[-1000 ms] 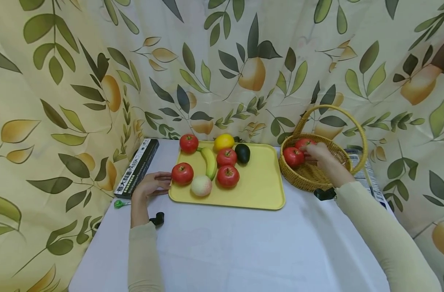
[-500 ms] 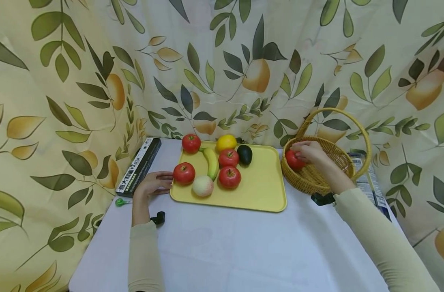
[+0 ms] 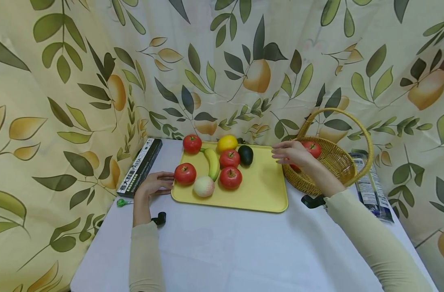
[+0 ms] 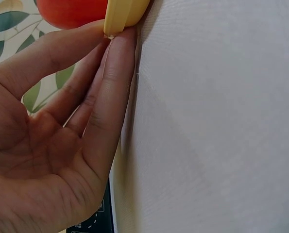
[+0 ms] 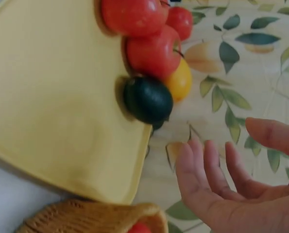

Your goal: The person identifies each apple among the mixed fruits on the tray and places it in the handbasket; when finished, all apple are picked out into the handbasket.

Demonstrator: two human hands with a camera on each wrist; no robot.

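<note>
The yellow tray (image 3: 262, 186) lies flat on a white cloth-covered table (image 3: 214, 247), and the left hand (image 3: 155, 184) is at its left edge, fingers extended with tips against the rim. The right hand (image 3: 294, 153) hangs over the tray's right end and the near side of a wicker basket (image 3: 302, 185), its fingers loosely spread and holding nothing. Two red apples (image 3: 312, 149) sit in the basket, one mostly hidden by that hand; its tall arched handle rises to the right.

On the tray's left and middle are four more red apples, a banana (image 3: 213, 164), a pale peach (image 3: 204, 186), a lemon (image 3: 227, 143) and a dark avocado (image 3: 245, 155); the right third shows bare yellow surface.

Left of the tray, a black and white pasta box (image 3: 139, 166) lies slanted, with a small green object (image 3: 123, 202) near its lower end, too small to identify. A printed packet (image 3: 375, 186) lies beyond the basket. Cream curtains (image 3: 236, 117) printed with leaves and orange fruit rise behind the table and along both sides, softly creased.
</note>
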